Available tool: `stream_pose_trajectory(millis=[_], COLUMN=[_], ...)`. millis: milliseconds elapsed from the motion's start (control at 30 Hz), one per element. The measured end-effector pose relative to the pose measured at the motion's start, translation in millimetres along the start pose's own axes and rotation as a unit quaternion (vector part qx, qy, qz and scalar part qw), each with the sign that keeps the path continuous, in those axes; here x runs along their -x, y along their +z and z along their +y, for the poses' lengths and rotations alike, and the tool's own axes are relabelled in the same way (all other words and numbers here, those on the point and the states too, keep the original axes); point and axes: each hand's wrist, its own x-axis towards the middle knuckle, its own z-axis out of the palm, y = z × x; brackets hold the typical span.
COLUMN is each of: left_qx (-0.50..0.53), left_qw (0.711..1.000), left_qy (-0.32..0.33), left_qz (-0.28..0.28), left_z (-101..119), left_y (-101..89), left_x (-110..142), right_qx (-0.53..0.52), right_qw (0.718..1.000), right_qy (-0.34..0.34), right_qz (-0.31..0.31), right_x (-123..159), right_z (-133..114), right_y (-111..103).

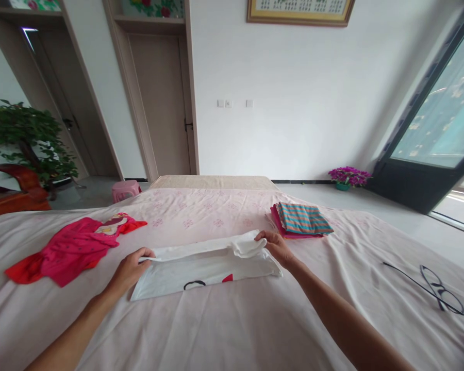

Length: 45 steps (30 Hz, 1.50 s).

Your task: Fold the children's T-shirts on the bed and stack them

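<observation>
A white garment [212, 270] with a black curved mark and a red patch lies part-folded on the pale pink bedsheet [201, 335], its far edge lifted. My left hand [136, 265] pinches the left end of that edge between thumb and fingers. At the right end, my right hand [276, 247] is closed on a bunched, turned-over part of the same garment. A stack of folded clothes [303, 219], with a teal and orange striped piece on top, sits just beyond my right hand. To the left of my left hand lies a crumpled pink and red garment [77, 245].
Black-framed glasses [435, 288] rest on the sheet at the right. Past the sheet are a pink stool [126, 190], a potted plant [27, 139], a wooden armchair [19, 188] and purple flowers [350, 176] by the wall.
</observation>
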Motion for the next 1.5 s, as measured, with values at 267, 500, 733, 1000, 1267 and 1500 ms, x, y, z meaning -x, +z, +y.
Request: stream_pose_trajectory(millis=[267,500,733,1000,1267,1500], left_qx=[-0.069,-0.166,-0.058,-0.055,-0.193,-0.267], left_qw=[0.997,0.985,0.996,0.968,0.948,0.952], left_qy=[-0.040,0.036,0.070,0.233,0.239,0.141], left_qz=[-0.021,-0.017,-0.002,-0.074,-0.077,-0.046], left_z=[-9,-7,52,124,75,29], left_y=[7.8,1.3,20.2,126.6,121.1,79.4], left_x=[8,15,1,-14,-6,8], right_qx=[0.091,0.237,0.402,0.536,0.563,0.577], right_qw=[0.996,0.968,0.915,0.844,0.822,0.812], right_qy=[0.001,-0.025,-0.027,0.022,0.074,0.081], right_qz=[-0.015,-0.079,0.032,-0.029,-0.051,-0.047], right_x=[22,42,5,-17,-10,-10], right_z=[7,-2,-38,-5,32,16], right_y=[-3,-20,20,95,52,43])
